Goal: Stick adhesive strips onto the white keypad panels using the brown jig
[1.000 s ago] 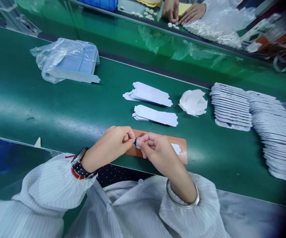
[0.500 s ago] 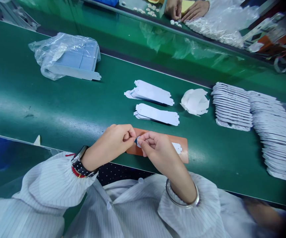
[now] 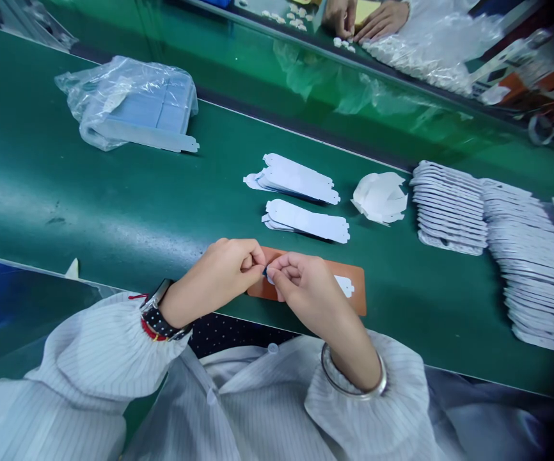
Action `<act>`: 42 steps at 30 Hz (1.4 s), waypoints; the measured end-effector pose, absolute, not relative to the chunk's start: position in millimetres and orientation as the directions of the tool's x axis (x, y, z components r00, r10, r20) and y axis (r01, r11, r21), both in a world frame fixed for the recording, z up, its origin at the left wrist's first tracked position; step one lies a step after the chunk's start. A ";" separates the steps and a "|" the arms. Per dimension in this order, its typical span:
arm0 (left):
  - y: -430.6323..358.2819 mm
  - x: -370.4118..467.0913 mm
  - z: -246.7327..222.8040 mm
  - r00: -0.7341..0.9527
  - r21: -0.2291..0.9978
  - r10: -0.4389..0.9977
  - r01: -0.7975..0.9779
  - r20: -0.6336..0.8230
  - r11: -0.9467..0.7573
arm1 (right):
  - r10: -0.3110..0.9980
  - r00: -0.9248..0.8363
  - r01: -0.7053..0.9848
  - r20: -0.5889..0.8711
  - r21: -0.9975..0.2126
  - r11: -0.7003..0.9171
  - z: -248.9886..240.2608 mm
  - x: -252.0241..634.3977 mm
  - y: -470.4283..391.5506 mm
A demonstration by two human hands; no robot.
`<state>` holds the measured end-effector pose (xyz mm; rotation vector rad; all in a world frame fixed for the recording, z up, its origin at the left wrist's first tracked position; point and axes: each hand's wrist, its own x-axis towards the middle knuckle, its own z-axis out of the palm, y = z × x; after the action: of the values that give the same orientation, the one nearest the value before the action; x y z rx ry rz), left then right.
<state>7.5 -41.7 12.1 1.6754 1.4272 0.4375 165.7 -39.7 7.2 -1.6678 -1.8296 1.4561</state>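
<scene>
An orange-brown board [image 3: 357,299] lies at the belt's near edge, with a white flat strip [image 3: 345,286] on it, mostly covered by my right hand. My left hand [image 3: 233,267] is closed in a pinch at a small dark blue tab [image 3: 265,271] by the strip's left end. My right hand [image 3: 308,285] pinches that same end, thumb and forefinger together. Both sets of fingertips nearly meet over the board, so the exact grip is partly hidden. Just beyond lie a nearer pile of white strips [image 3: 308,221] and a farther pile of strips [image 3: 300,178].
Crumpled white paper pieces [image 3: 380,197] lie right of the piles. Farther right stand rows of stacked white pieces [image 3: 450,208]. A plastic bag of bluish strips [image 3: 150,105] rests at the back left. Across the divider, another person's hands [image 3: 382,20] handle small white parts.
Both hands stay pinched at the strip's left end with barely any movement. The whole view has shifted slightly. A blurred shape at the lower right is gone.
</scene>
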 end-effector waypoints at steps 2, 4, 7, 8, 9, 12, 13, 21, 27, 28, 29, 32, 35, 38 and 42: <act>-41.6 7.4 11.7 0.281 0.790 0.924 0.612 -0.259 0.035 | 0.867 -0.291 0.610 -0.404 -0.777 -0.157 8.0 163.9 -40.4; -41.4 7.2 10.6 0.286 0.801 0.925 0.598 -0.249 0.031 | 0.881 -0.268 0.632 -0.390 -0.761 -0.145 9.3 161.1 -42.1; -41.0 6.7 8.5 0.297 0.813 0.924 0.581 -0.240 0.024 | 0.899 -0.236 0.680 -0.369 -0.724 -0.119 10.6 157.1 -45.8; -40.8 6.7 8.1 0.301 0.815 0.923 0.579 -0.241 0.024 | 0.903 -0.227 0.693 -0.364 -0.712 -0.113 10.6 156.5 -46.8; -40.5 6.7 8.0 0.301 0.814 0.922 0.581 -0.244 0.026 | 0.906 -0.221 0.697 -0.360 -0.708 -0.112 10.3 156.4 -47.4; -39.2 7.0 9.3 0.295 0.804 0.917 0.593 -0.270 0.045 | 0.897 -0.244 0.657 -0.369 -0.743 -0.127 8.8 159.2 -47.1; -38.6 7.0 9.9 0.297 0.801 0.913 0.596 -0.280 0.052 | 0.889 -0.261 0.637 -0.375 -0.759 -0.133 8.3 160.6 -46.4; -35.3 4.9 5.7 0.320 0.821 0.909 0.570 -0.267 0.040 | 0.880 -0.266 0.617 -0.394 -0.771 -0.159 7.9 166.1 -45.1; -35.0 4.7 3.9 0.311 0.817 0.910 0.574 -0.273 0.049 | 0.875 -0.269 0.598 -0.402 -0.782 -0.176 6.6 167.4 -45.0; -34.9 4.7 4.0 0.314 0.818 0.908 0.572 -0.276 0.051 | 0.875 -0.270 0.593 -0.402 -0.785 -0.178 6.6 167.1 -44.9; -34.7 4.6 3.9 0.318 0.821 0.907 0.569 -0.277 0.051 | 0.876 -0.270 0.588 -0.401 -0.789 -0.180 6.7 166.6 -44.9; -34.0 4.2 3.4 0.326 0.825 0.905 0.563 -0.273 0.047 | 0.883 -0.251 0.587 -0.397 -0.788 -0.187 7.8 163.9 -45.3; -33.2 3.6 3.0 0.327 0.824 0.903 0.564 -0.279 0.050 | 0.893 -0.217 0.628 -0.395 -0.756 -0.182 9.1 160.1 -46.0; -33.0 3.2 2.8 0.335 0.828 0.898 0.558 -0.284 0.054 | 0.900 -0.201 0.676 -0.387 -0.720 -0.159 9.8 157.1 -46.8; -33.2 2.8 1.7 0.334 0.833 0.902 0.551 -0.273 0.048 | 0.910 -0.185 0.715 -0.371 -0.686 -0.134 10.5 154.1 -50.5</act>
<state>2.8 -33.2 1.7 1.6250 1.3369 0.4527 154.1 -50.5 10.5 -1.8368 -1.8960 1.2186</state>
